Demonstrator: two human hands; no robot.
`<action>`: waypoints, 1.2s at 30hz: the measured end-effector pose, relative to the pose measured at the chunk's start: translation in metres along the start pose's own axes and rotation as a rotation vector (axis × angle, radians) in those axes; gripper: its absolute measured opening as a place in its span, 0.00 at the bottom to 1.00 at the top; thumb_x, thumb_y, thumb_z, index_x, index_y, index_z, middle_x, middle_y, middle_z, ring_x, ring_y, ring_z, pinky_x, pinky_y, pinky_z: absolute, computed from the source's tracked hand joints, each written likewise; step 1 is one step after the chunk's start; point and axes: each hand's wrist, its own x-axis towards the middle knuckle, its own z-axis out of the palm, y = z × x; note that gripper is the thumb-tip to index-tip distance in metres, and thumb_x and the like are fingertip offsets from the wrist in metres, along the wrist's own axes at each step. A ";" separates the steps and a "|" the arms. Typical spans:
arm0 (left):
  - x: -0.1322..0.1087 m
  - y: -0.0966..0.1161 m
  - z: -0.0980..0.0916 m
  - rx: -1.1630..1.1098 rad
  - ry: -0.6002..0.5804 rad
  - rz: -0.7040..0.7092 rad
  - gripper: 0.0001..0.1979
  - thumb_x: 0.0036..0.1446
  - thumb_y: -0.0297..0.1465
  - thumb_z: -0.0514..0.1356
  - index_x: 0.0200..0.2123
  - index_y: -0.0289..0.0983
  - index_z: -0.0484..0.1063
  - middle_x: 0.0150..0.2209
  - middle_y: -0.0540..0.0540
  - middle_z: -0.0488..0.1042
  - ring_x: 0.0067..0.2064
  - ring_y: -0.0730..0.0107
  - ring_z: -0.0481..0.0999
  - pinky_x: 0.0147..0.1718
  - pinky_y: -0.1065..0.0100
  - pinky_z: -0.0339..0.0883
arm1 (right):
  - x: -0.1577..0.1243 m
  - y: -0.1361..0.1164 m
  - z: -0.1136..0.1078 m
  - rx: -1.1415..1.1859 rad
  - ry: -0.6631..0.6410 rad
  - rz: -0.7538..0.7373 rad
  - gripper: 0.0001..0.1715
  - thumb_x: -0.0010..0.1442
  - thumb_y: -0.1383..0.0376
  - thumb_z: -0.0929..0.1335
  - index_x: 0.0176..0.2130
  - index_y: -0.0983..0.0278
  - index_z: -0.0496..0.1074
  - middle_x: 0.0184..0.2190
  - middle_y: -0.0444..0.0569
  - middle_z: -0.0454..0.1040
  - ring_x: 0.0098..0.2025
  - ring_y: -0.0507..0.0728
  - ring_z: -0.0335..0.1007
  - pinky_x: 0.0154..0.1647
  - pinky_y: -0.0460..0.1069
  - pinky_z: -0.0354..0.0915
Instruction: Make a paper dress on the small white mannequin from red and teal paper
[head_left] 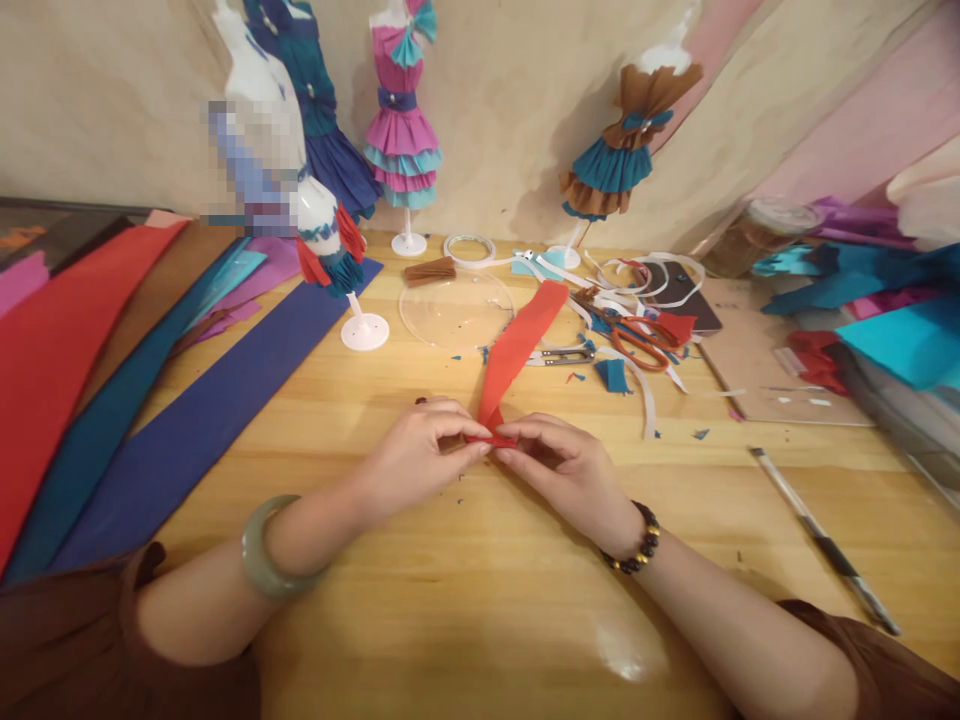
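Observation:
A strip of red crepe paper rises from between my hands and leans away to the upper right over the table. Its near end is gathered into a small folded bit at my fingertips. My left hand pinches that folded end from the left, thumb below and fingers above. From the right, my right hand pinches the same end, its fingertips close to those of the left. A small white dress form with red and teal ruffles stands beyond my left hand. Orange-handled scissors lie past my right hand.
Long coloured paper sheets cover the table's left side. Dressed mini mannequins stand along the wall. Thread snips, a tape roll, white tape strips and paper scraps lie beyond my hands. A pen and a brown notebook lie at right.

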 end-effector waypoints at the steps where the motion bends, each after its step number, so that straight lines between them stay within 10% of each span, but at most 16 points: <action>1: 0.000 0.000 0.000 0.001 0.000 0.006 0.06 0.56 0.26 0.63 0.33 0.40 0.81 0.30 0.49 0.79 0.35 0.69 0.75 0.38 0.68 0.69 | 0.000 0.000 0.000 0.000 -0.002 -0.009 0.07 0.60 0.61 0.72 0.39 0.60 0.79 0.31 0.48 0.79 0.29 0.53 0.72 0.30 0.48 0.70; 13: -0.004 -0.004 0.001 0.011 0.039 0.131 0.06 0.57 0.27 0.62 0.31 0.39 0.80 0.30 0.48 0.78 0.35 0.69 0.75 0.40 0.66 0.68 | 0.001 0.003 0.002 -0.020 -0.026 -0.066 0.06 0.62 0.63 0.70 0.34 0.60 0.79 0.29 0.49 0.79 0.31 0.55 0.75 0.32 0.48 0.70; 36: -0.005 -0.003 -0.001 -0.062 0.066 -0.055 0.05 0.54 0.28 0.64 0.29 0.41 0.81 0.29 0.47 0.80 0.34 0.65 0.76 0.39 0.64 0.69 | 0.002 0.007 0.008 0.020 -0.015 -0.006 0.11 0.60 0.58 0.70 0.37 0.60 0.80 0.30 0.50 0.80 0.29 0.56 0.75 0.30 0.48 0.71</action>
